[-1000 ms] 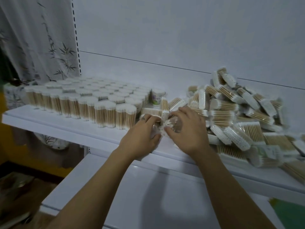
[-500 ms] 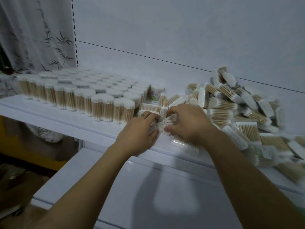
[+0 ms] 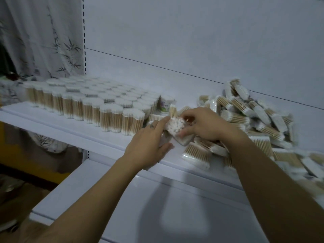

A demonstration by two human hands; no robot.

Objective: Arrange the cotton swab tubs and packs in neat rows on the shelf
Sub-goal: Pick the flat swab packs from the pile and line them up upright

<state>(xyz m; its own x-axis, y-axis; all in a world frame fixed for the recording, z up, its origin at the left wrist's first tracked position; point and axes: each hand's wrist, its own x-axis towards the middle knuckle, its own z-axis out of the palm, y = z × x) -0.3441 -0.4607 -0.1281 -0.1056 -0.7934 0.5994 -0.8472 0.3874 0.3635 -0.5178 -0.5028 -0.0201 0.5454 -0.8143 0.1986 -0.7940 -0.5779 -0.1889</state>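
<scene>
Left hand: the left hand rested on the shelf front, fingers half curled against the left side of the swab tub.
Right hand: the right hand closed its fingers over the same tub from the right.
Tub: tilted between both hands, its white cotton tips facing me; half a second before it was mostly hidden under the fingers.
Neat rows: the upright tubs stood in rows on the shelf's left part, just beside the hands.
Loose pile: the heap of packs lay jumbled on the right; one flat pack lay at the shelf's edge under the right wrist.
Backdrop: a bamboo-print curtain hung at far left.
</scene>
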